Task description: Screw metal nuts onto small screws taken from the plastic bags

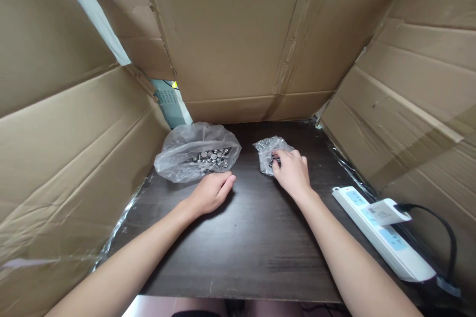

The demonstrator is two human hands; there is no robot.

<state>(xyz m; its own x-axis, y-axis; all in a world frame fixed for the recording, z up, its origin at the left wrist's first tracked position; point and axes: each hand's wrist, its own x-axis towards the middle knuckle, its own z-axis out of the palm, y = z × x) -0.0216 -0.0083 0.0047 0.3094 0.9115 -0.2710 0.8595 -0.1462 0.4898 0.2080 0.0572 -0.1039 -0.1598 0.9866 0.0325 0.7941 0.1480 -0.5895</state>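
A clear plastic bag [174, 158] lies wide-mouthed at the left, with a heap of small shiny metal pieces [213, 157], round-headed like screws, inside. My left hand [213, 191] rests just in front of that bag, its fingers curled in and the thumb pressed along them. Whatever it may hold is hidden. To the right is a smaller clear plastic bag [266, 151] with dark, shiny bits in its mouth. The fingertips of my right hand [293, 171] are bent together at this mouth. What they pinch is too small and covered to make out.
Cardboard walls [238, 34] enclose the dark wooden tabletop [234, 252] at the back and both sides. A white power strip [386, 237] lies along the right edge, with a white plug-in adapter [386, 211] and a black cable [442, 223].
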